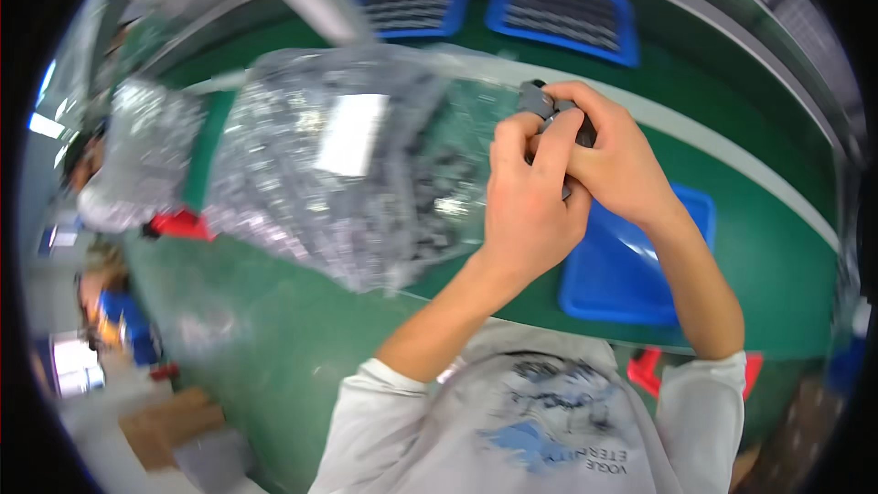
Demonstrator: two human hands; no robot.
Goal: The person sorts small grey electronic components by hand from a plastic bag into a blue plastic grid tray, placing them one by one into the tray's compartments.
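Light-coloured, short-sleeved printed shirt nearest the camera, on the body side of both grips. Left grip and right grip meet, fingers bunched and closed on one small dark grey and black part; its grey end pokes out past the fingertips, the rest mostly covered, so exact shape can't be told. Held two-handed probably because it's small and needs one side steadied while the other is pressed or turned; looks raised off the green-topped bench, likely for a closer view. Shallow blue plastic tray lies on the body side of the grips, partly behind the right forearm, likely put there for easy reach. Left of the grips, a big clear plastic bag full of greyish pieces lies flat, a white rectangular sheet on it, perhaps as a label; dark bits show at the side toward the grips. Farther left, a second shiny plastic bag, apart from the first, maybe kept aside for space. Beyond the grips, two blue-rimmed trays, one left and one right, hold dark striped rows, presumably lined up for easy counting; contents blurred.
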